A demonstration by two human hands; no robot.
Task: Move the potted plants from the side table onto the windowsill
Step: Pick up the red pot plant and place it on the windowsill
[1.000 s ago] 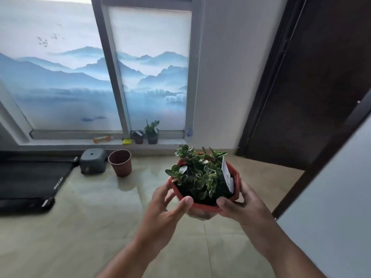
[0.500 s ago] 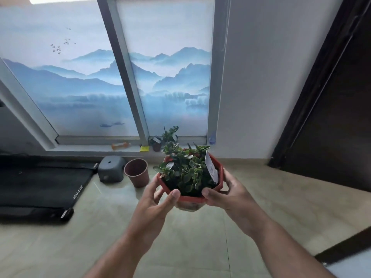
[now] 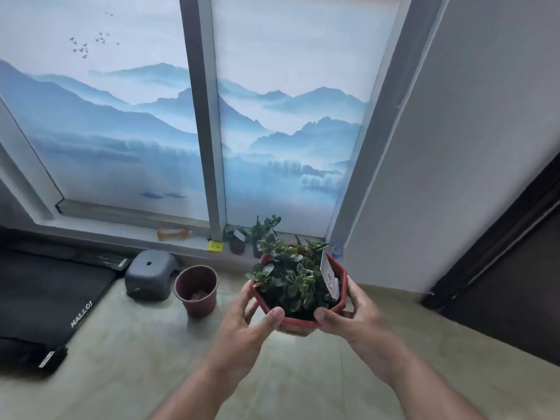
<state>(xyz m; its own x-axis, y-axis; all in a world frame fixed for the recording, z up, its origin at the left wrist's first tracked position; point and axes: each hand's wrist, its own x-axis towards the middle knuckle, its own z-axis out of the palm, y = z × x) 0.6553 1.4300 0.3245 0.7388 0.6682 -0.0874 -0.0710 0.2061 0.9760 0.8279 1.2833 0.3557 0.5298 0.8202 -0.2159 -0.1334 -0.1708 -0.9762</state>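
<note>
Two hands are carrying a red pot [image 3: 298,321] through the air above the floor [image 3: 127,353], so the step in hand is judged to be the carry toward the windowsill [image 3: 121,234], with the setting-down not yet done.

Going from the left: a black mat [image 3: 45,298] is lying on the floor, and beyond it a grey stool [image 3: 150,275] and an empty brown pot [image 3: 197,291] are standing just below the sill. On the windowsill an orange object [image 3: 172,234] is lying on its side, a yellow tag [image 3: 215,246] is sitting near the window's middle post, and two small dark pots [image 3: 238,242] with plants are standing beside it, partly hidden behind the carried leaves.

The left hand [image 3: 242,325] is cupping the pot's left side with its thumb curled over the rim. The right hand [image 3: 353,313] is doing the same on the right side, thumb on the front rim; each grip is holding the pot.

That pot is hexagonal and glossy, and it is being held roughly upright. Its succulent plant [image 3: 291,277] is spreading thick, crowded green leaves past the rim, and a white label [image 3: 328,275] is standing in the soil at the right.

The next move probably calls for lowering the pot level onto a bare stretch of sill beside the small pots, without knocking them.
</note>
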